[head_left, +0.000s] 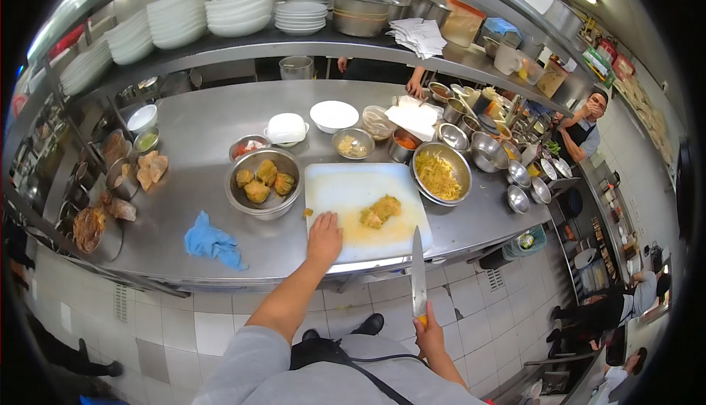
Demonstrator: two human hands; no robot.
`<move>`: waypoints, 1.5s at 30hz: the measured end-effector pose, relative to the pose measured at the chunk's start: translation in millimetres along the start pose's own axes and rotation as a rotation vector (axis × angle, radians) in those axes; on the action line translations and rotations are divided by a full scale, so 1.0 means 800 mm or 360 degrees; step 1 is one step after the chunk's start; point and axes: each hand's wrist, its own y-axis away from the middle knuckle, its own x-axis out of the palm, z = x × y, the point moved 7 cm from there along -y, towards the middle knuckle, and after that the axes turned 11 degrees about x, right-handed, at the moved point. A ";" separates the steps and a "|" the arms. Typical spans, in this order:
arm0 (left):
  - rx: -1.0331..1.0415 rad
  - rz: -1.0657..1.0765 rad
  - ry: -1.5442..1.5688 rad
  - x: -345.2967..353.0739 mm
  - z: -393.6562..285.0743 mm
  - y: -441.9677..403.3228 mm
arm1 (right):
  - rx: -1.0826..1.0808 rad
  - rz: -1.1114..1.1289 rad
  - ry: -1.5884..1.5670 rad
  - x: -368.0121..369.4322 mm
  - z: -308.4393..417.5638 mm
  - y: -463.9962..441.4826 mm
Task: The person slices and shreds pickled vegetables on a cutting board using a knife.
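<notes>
My right hand grips a large kitchen knife by its yellow handle, the blade pointing away from me beside the board's right edge. Flat on the near left part of the white cutting board rests my left hand, fingers stretched out and holding nothing. A small yellow scrap lies just beyond its fingertips. Chopped yellowish-green food sits in a pile right of the board's middle. On the left, a steel bowl holds several whole yellow-brown pieces. Yellow shreds fill a steel bowl to the right.
A blue cloth lies near the counter's front edge. Behind the board stand a white bowl and a small bowl of pale bits. Stacked plates line the overhead shelf. Other people stand across the counter and at the right.
</notes>
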 end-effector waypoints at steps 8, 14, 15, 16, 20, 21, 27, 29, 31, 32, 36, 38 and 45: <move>0.0005 -0.0039 0.0029 -0.017 -0.008 0.000 | -0.0057 -0.0077 -0.0056 0.014 -0.007 -0.003; -0.0018 -0.0066 0.0061 -0.024 -0.011 0.001 | -0.0277 -0.0241 0.0039 -0.012 0.023 0.008; -0.0016 -0.0057 0.0067 -0.024 -0.013 0.001 | -0.0144 -0.0146 -0.0118 -0.018 0.034 0.011; 0.0003 -0.0055 0.0067 -0.022 -0.013 0.002 | -0.0011 -0.0051 -0.0274 -0.022 0.041 0.013; 0.0000 -0.0059 0.0075 -0.028 -0.014 0.002 | -0.0026 -0.0113 -0.0043 -0.030 0.074 0.019; -0.0014 -0.0038 0.0076 -0.026 -0.013 0.003 | -0.0042 -0.0127 0.0032 -0.027 0.078 0.021; -0.0005 -0.0058 0.0022 -0.020 -0.010 0.001 | -0.0022 -0.0125 0.0304 -0.010 0.077 0.024; -0.0012 -0.0035 0.0025 -0.028 -0.014 0.002 | -0.0017 -0.0141 0.0339 -0.009 0.078 0.021; 0.0029 -0.0002 0.0045 -0.025 -0.020 -0.002 | -0.0007 -0.0046 0.0453 0.002 0.078 0.021; 0.0011 -0.0036 0.0026 -0.024 -0.017 0.000 | 0.0039 -0.0086 0.0418 0.002 0.074 0.022; 0.0035 -0.0100 -0.0008 -0.020 -0.017 0.003 | 0.0015 -0.0067 0.0476 0.010 0.070 0.021; 0.0065 -0.0100 -0.0012 -0.016 -0.017 0.003 | -0.0011 -0.0051 0.0496 0.009 0.072 0.023; 0.0044 -0.0116 -0.0004 -0.017 -0.017 0.004 | 0.0047 0.0012 0.0472 0.009 0.067 0.023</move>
